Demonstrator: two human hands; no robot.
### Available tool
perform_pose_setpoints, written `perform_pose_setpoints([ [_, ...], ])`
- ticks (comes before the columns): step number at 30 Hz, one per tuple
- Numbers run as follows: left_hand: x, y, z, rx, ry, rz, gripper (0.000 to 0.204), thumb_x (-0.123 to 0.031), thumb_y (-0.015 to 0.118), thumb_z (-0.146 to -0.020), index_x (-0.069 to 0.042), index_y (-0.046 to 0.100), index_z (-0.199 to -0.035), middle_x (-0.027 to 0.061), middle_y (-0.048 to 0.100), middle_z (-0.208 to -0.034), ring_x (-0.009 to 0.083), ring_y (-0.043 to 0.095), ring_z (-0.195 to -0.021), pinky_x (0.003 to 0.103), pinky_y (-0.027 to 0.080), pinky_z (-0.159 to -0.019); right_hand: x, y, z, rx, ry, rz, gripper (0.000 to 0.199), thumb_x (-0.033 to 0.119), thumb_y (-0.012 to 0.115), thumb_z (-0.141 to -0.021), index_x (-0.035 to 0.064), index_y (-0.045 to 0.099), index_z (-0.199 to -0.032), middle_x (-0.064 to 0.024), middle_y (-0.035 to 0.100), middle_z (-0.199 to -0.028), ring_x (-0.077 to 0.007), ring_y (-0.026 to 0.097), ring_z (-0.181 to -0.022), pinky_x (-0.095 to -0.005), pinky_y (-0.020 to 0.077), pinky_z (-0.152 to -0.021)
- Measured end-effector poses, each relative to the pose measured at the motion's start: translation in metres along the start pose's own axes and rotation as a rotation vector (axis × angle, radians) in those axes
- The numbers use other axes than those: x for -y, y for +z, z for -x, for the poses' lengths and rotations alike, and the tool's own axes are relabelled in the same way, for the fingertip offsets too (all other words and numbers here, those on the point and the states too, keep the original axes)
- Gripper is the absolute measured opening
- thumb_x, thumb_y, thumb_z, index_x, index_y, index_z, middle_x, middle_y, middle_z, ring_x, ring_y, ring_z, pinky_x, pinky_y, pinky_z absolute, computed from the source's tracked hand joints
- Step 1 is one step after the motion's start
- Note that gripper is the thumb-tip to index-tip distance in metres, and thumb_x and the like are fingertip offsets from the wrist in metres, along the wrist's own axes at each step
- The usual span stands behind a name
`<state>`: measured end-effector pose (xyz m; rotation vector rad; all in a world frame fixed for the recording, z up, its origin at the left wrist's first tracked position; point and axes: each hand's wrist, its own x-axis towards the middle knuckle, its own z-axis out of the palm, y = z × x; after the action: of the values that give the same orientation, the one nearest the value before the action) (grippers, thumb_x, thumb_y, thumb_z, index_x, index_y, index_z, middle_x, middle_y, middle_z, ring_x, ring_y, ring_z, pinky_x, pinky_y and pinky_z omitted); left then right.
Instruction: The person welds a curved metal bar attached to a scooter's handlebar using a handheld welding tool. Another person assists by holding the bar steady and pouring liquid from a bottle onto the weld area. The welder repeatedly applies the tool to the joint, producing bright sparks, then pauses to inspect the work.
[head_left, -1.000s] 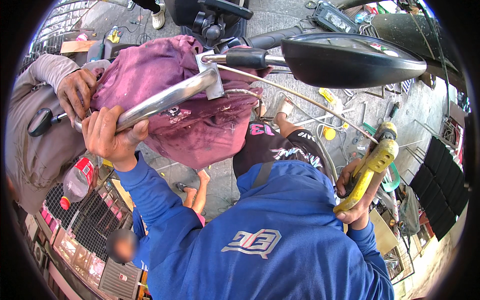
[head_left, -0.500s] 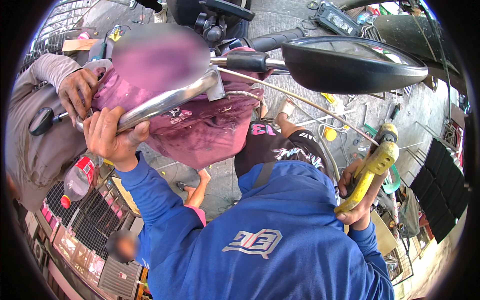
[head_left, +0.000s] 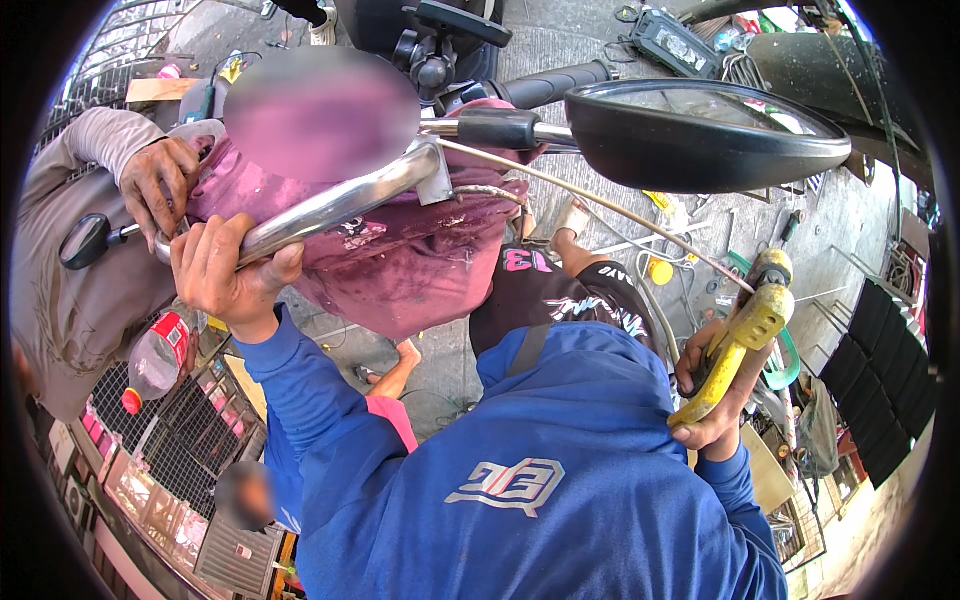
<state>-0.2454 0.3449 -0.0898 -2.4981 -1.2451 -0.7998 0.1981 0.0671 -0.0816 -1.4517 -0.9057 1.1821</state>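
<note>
My left hand (head_left: pixel 222 272) is wrapped around a chrome handlebar tube (head_left: pixel 340 200) of a motorbike, near its left end. My right hand (head_left: pixel 712 390) grips a yellow power tool (head_left: pixel 742 340) held upright at the right. Both arms wear blue sleeves. A person in a magenta shirt (head_left: pixel 400 260) crouches right under the bar. Another person in a grey sleeve has a hand (head_left: pixel 155 185) on the same bar beside mine.
A black mirror (head_left: pixel 700 135) juts out on the right above a black grip (head_left: pixel 555 85). A cable (head_left: pixel 600 210) runs from the bar toward the yellow tool. A plastic bottle (head_left: pixel 155 355) sits at lower left over wire racks. Tools and parts litter the concrete floor.
Barely anything has moved; my left hand stays on the bar and my right hand keeps the yellow tool upright, shifted very slightly.
</note>
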Motion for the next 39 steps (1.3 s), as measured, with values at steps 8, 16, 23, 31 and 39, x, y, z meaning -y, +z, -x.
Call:
perform_pose_setpoints([
  [8,0.0,0.0,0.001,-0.001,-0.008,0.002,0.074,-0.08,0.071,-0.081,-0.007,0.066,-0.073,0.0039,0.052,-0.06,0.0229,0.055,-0.055,0.037,0.042,-0.061,0.0,-0.007,0.0,0.091,-0.014,0.062,0.151,0.046,0.1,-0.055,0.0226,0.002,-0.167,-0.0125,0.048,-0.102,-0.0139,0.048,-0.068,-0.0255,0.0445,-0.056],
  [16,0.005,0.002,0.004,0.002,0.018,0.028,0.072,-0.08,0.072,-0.08,-0.008,0.066,-0.076,0.0043,0.053,-0.061,0.0233,0.055,-0.056,0.037,0.042,-0.061,0.003,-0.009,-0.01,0.172,-0.032,0.169,0.151,0.05,0.099,-0.054,0.026,0.003,-0.168,-0.0095,0.052,-0.094,-0.012,0.051,-0.062,-0.0233,0.0453,-0.052],
  [23,0.003,0.0,0.006,0.028,-0.008,0.018,0.068,-0.077,0.073,-0.083,-0.009,0.066,-0.076,0.0036,0.053,-0.061,0.0229,0.056,-0.056,0.037,0.041,-0.06,0.0,-0.012,-0.011,0.185,-0.144,0.244,0.151,0.05,0.099,-0.055,0.0251,0.002,-0.168,-0.0094,0.053,-0.094,-0.0112,0.052,-0.061,-0.0221,0.0451,-0.05],
  [31,0.006,0.0,0.004,0.029,0.029,0.021,0.069,-0.076,0.073,-0.083,-0.008,0.066,-0.075,0.0046,0.055,-0.063,0.0231,0.057,-0.057,0.035,0.041,-0.061,0.002,-0.008,-0.002,0.05,0.047,0.104,0.143,0.053,0.096,-0.058,0.0155,0.007,-0.163,-0.0097,0.048,-0.098,-0.0129,0.048,-0.067,-0.0248,0.0448,-0.055],
  [39,0.003,0.002,0.002,-0.001,-0.007,0.02,0.073,-0.079,0.073,-0.08,-0.007,0.066,-0.075,0.0051,0.053,-0.061,0.0237,0.055,-0.055,0.036,0.042,-0.062,-0.004,-0.008,-0.005,0.074,-0.03,0.083,0.146,0.047,0.098,-0.052,0.0162,0.008,-0.163,-0.0099,0.049,-0.099,-0.0122,0.047,-0.067,-0.0237,0.045,-0.055],
])
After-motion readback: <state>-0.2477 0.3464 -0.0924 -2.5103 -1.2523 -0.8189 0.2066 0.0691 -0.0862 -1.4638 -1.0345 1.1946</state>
